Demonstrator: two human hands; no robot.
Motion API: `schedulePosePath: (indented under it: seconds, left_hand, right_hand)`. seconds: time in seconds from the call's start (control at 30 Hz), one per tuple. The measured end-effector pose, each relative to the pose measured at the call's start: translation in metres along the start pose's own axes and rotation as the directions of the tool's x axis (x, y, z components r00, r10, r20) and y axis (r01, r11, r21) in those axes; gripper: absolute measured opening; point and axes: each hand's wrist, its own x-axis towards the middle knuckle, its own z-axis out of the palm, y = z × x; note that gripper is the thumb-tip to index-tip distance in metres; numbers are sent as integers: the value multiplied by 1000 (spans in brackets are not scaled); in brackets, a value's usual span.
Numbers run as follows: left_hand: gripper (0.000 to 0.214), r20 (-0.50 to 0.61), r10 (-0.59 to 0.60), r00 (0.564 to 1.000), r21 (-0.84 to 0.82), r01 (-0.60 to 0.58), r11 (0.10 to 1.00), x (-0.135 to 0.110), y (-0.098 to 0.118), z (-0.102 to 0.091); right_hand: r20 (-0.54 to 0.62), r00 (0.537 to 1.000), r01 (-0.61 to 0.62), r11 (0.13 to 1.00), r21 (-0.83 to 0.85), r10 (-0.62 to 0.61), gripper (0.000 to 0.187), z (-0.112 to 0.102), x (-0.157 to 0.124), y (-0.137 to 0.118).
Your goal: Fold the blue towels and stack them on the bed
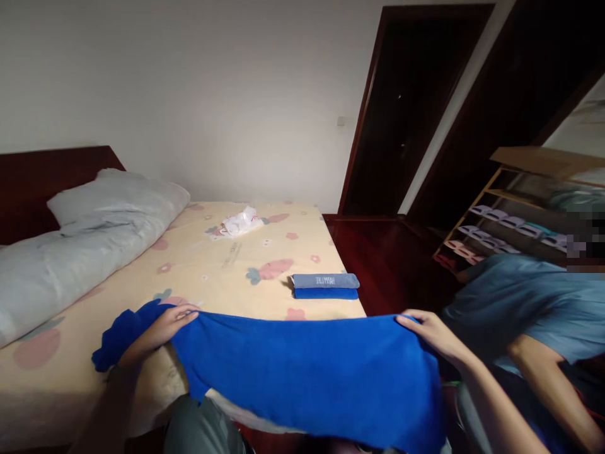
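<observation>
Your left hand [174,323] and right hand [428,331], well apart, pinch the blue cloth [302,372] at the near side of the bed [189,284]. A slackened pinch could drop it floorward; its bunched left end could crease.

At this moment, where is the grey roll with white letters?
In the head view, the grey roll lies on the bed, near its right edge, touching the blue roll and beyond the blue cloth stretched between the left hand and right hand.
</observation>
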Motion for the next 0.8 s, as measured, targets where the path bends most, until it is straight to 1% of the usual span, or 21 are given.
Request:
schedulePosePath:
  seconds: [0.07,0.13,0.2,0.27,0.3,0.37,0.43,0.47,0.5,0.57,0.6,0.67,0.73,0.8]
  left_hand:
    - [46,-43,-32,999,-16,32,999,34,-8,30]
    - [40,-65,-59,996,-9,59,998,62,-21,65]
    - [32,-117,-94,989,23,97,995,80,-37,99]
    - [28,-180,-136,974,51,147,988,87,-54,127]
    - [31,-212,-154,965,65,171,983,87,-61,138]
    - [42,-293,-187,938,113,228,967,81,-77,153]
    - [54,-363,-239,901,157,312,937,64,-92,160]
    - [57,-373,-266,889,175,348,921,53,-100,162]
    - [57,-355,-283,891,195,367,910,39,-108,163]
    - [52,-260,-321,910,233,382,894,5,-124,166]
    - [48,-206,-343,917,254,388,886,-12,-131,168]
    - [44,-130,-389,912,280,410,868,-44,-142,173]
    - [43,-121,-416,901,288,433,854,-64,-145,177]
    - [44,-168,-407,898,287,439,851,-70,-141,175]
  right_hand:
    - [-47,998,-27,999,36,29,54,25,42,27]
    - [-169,984,-55,997,51,63,51,51,82,59]
    - [-289,950,-121,993,16,120,42,76,112,88]
    - [-358,918,-188,982,-18,170,36,97,132,111]
    - [-374,909,-211,977,-27,186,36,106,137,119]
    - [-401,892,-241,970,-34,208,42,118,138,133]
    - [-446,858,-303,952,-35,257,55,124,127,145]
    - [-463,836,-348,937,-33,294,62,126,117,152]
    - [-470,817,-395,918,-32,335,69,127,104,160]
    - [-437,798,-476,878,-38,414,77,129,71,177]
    - [-407,799,-502,863,-48,442,78,131,53,186]
    - [-350,802,-535,843,-61,484,73,135,18,202]
    - [-346,803,-529,847,-42,485,66,138,-8,213]
    - [-398,810,-461,887,21,430,62,138,-20,216]
